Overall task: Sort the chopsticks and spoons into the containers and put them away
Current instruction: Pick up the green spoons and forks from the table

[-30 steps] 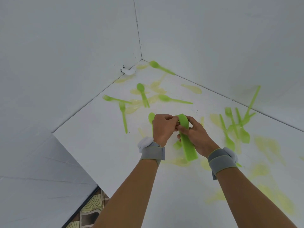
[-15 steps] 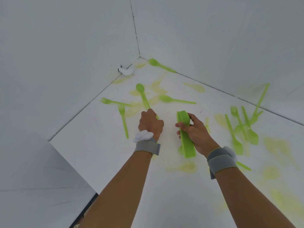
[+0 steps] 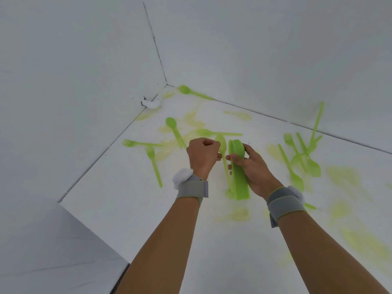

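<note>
While R hand grips container (upright) | L hand pinches spoon

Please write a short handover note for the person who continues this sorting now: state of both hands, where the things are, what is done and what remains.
Left hand: pinches a green spoon, bowl up, beside the container.
Right hand: grips the narrow green container, held tilted above the white table.
Done: cannot tell what is already inside the container.
Left: slide the held spoon in, probably next. Two forks lie left of the hands, spoons behind them, one spoon at the far corner, and a crossed pile of cutlery on the right. No chopsticks are visible.
</note>
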`<state>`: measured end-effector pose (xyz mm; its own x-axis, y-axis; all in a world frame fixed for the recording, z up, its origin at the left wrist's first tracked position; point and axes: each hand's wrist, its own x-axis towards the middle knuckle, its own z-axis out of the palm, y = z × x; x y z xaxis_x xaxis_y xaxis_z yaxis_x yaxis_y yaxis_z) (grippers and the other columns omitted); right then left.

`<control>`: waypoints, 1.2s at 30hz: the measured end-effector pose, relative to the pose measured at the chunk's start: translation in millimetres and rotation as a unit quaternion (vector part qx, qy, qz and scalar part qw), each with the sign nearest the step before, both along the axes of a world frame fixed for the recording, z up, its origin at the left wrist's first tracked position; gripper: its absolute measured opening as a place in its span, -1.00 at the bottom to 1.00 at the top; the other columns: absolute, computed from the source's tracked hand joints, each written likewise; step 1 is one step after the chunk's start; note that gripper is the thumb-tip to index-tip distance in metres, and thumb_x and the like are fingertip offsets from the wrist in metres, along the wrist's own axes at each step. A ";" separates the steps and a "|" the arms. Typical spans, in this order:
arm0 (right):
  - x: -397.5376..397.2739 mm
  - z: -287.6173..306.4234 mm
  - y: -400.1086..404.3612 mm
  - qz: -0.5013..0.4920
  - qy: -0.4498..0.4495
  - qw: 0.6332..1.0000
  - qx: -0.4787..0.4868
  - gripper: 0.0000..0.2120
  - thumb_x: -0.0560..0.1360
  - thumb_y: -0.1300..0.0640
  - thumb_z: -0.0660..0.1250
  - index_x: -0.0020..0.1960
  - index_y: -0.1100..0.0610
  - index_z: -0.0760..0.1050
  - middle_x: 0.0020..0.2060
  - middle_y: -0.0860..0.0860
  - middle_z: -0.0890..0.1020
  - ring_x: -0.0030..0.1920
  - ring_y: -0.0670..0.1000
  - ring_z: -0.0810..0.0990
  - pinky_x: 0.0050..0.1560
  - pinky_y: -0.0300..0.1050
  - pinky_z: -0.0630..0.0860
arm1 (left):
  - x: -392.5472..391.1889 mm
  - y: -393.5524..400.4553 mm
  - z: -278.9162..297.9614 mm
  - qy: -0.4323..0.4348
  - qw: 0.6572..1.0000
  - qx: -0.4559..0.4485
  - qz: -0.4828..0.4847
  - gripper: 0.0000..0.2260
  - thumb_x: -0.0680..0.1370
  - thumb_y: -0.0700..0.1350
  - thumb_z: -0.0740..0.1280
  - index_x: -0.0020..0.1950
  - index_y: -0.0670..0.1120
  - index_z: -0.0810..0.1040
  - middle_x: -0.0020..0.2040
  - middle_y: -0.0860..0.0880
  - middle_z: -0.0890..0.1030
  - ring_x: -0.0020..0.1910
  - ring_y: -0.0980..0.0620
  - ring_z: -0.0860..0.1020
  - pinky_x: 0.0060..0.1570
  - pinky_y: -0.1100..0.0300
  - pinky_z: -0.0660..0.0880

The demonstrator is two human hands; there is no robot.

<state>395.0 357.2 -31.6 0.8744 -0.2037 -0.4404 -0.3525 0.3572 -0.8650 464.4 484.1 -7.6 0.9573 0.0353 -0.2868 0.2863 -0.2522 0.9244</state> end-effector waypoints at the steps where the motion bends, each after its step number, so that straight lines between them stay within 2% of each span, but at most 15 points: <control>1: -3.2 0.8 -0.4 0.005 -0.002 1.000 0.010 -0.65 0.61 0.22 0.37 0.37 0.08 0.45 -0.06 0.08 0.69 -0.24 0.05 0.63 -0.17 -0.02 0.58 | -6.0 -0.7 -0.8 0.007 1.000 -0.008 -0.006 -0.91 0.44 -0.27 0.37 -0.19 -0.23 0.67 -0.33 -0.11 0.68 -0.43 -0.04 0.65 -0.23 0.03 0.68; 7: -23.1 9.9 -2.5 0.071 -0.011 0.996 0.059 -0.65 0.63 0.21 0.34 0.40 0.09 0.45 0.06 0.13 0.70 -0.12 0.08 0.69 -0.07 0.02 0.60 | -39.7 -4.8 -11.3 0.031 0.999 -0.008 0.016 -0.89 0.43 -0.17 0.41 -0.28 -0.16 0.66 -0.33 -0.10 0.69 -0.37 -0.04 0.60 -0.16 -0.07 0.68; 10: -30.3 10.7 0.6 0.086 -0.014 0.992 0.088 -0.68 0.64 0.22 0.30 0.38 0.07 0.44 0.06 0.12 0.73 -0.02 0.17 0.74 -0.08 0.02 0.60 | -53.9 -7.0 -13.1 0.037 0.998 -0.036 0.026 -0.88 0.46 -0.19 0.42 -0.22 -0.23 0.65 -0.27 -0.15 0.69 -0.41 -0.06 0.65 -0.25 -0.14 0.67; 13: -34.6 9.0 2.1 0.082 -0.014 0.993 0.087 -0.67 0.64 0.20 0.31 0.39 0.09 0.42 -0.01 0.09 0.74 -0.07 0.16 0.73 -0.12 0.03 0.61 | -60.0 -9.0 -17.8 0.036 0.999 -0.025 0.027 -0.86 0.46 -0.16 0.43 -0.22 -0.23 0.63 -0.25 -0.16 0.69 -0.38 -0.12 0.68 -0.25 -0.13 0.67; 15: -33.9 7.8 -0.3 0.074 -0.010 0.994 0.076 -0.65 0.64 0.20 0.32 0.41 0.11 0.42 -0.01 0.11 0.72 -0.13 0.13 0.71 -0.12 0.03 0.61 | -57.7 -8.8 -19.5 0.034 0.999 -0.015 0.011 -0.87 0.46 -0.14 0.44 -0.24 -0.19 0.62 -0.26 -0.11 0.69 -0.37 -0.06 0.65 -0.18 -0.04 0.67; 17: -29.4 6.1 -1.6 0.058 -0.009 0.996 0.068 -0.64 0.64 0.21 0.33 0.42 0.12 0.41 -0.03 0.12 0.70 -0.18 0.11 0.67 -0.13 0.03 0.61 | -47.7 -6.3 -20.0 0.026 1.000 0.002 -0.010 -0.87 0.46 -0.09 0.48 -0.25 -0.09 0.62 -0.28 -0.03 0.68 -0.30 0.02 0.60 -0.13 0.04 0.63; 20: -22.9 4.3 -4.6 0.028 -0.006 0.998 0.059 -0.64 0.64 0.21 0.33 0.42 0.11 0.41 -0.05 0.12 0.67 -0.23 0.09 0.64 -0.18 0.00 0.61 | -24.9 -2.6 -18.9 0.009 0.999 0.040 0.011 -0.86 0.48 0.01 0.48 -0.17 -0.05 0.64 -0.21 0.02 0.67 -0.17 0.00 0.63 -0.09 0.09 0.59; 24: -4.8 6.8 -9.4 0.016 -0.006 0.998 0.057 -0.66 0.64 0.22 0.33 0.40 0.11 0.41 -0.09 0.10 0.66 -0.24 0.08 0.64 -0.18 -0.02 0.61 | 23.3 -4.2 -21.1 -0.002 0.990 0.143 0.019 -0.84 0.52 0.03 0.42 -0.05 -0.06 0.62 -0.04 -0.03 0.68 -0.06 -0.08 0.62 -0.08 0.15 0.47; 27: 11.4 4.0 -13.0 0.006 0.004 0.999 0.047 -0.67 0.63 0.23 0.33 0.38 0.12 0.41 -0.10 0.11 0.65 -0.25 0.08 0.63 -0.19 -0.02 0.60 | 57.2 -8.8 -30.5 0.013 0.983 0.182 0.004 -0.69 0.55 0.09 0.38 0.09 -0.15 0.61 0.05 -0.13 0.66 0.00 -0.18 0.63 -0.06 0.13 0.47; 28: 14.6 3.4 -13.1 0.004 0.006 0.999 0.044 -0.67 0.63 0.23 0.33 0.38 0.13 0.41 -0.10 0.11 0.65 -0.26 0.08 0.63 -0.19 -0.01 0.60 | 65.3 -9.1 -34.4 0.029 0.982 0.186 0.010 -0.60 0.54 0.16 0.35 0.09 -0.18 0.61 0.03 -0.16 0.67 -0.02 -0.21 0.64 -0.05 0.12 0.50; 31: 25.7 -0.3 -12.7 -0.006 0.010 0.999 0.040 -0.67 0.63 0.24 0.33 0.38 0.13 0.42 -0.10 0.12 0.65 -0.26 0.09 0.63 -0.18 0.00 0.59 | 91.4 -9.0 -57.7 0.066 0.977 0.200 0.026 -0.38 0.38 0.34 0.21 0.01 -0.20 0.61 -0.08 -0.18 0.68 -0.19 -0.23 0.68 -0.09 -0.07 0.65; 33: 32.0 -2.4 -13.3 -0.014 0.013 0.999 0.043 -0.66 0.63 0.23 0.33 0.38 0.12 0.41 -0.10 0.12 0.65 -0.25 0.10 0.62 -0.18 -0.01 0.59 | 104.8 -7.9 -76.0 0.064 0.975 0.213 0.019 -0.38 0.33 0.33 0.19 -0.03 -0.20 0.61 -0.12 -0.17 0.69 -0.24 -0.21 0.68 -0.16 -0.10 0.67; 36: 39.5 -5.0 -12.3 -0.016 0.014 0.999 0.040 -0.66 0.63 0.23 0.34 0.38 0.10 0.42 -0.09 0.12 0.66 -0.24 0.10 0.63 -0.18 0.00 0.60 | 105.0 -3.7 -66.5 0.056 0.968 0.243 -0.011 -0.52 0.34 0.19 0.20 -0.08 -0.19 0.61 -0.17 -0.15 0.67 -0.25 -0.18 0.67 -0.17 -0.05 0.66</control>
<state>434.6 345.0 -36.6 0.8555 -0.1940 -0.4800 -0.3631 0.4361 -0.8234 569.4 480.4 -74.1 0.9233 0.1715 -0.3436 0.3670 -0.6573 0.6583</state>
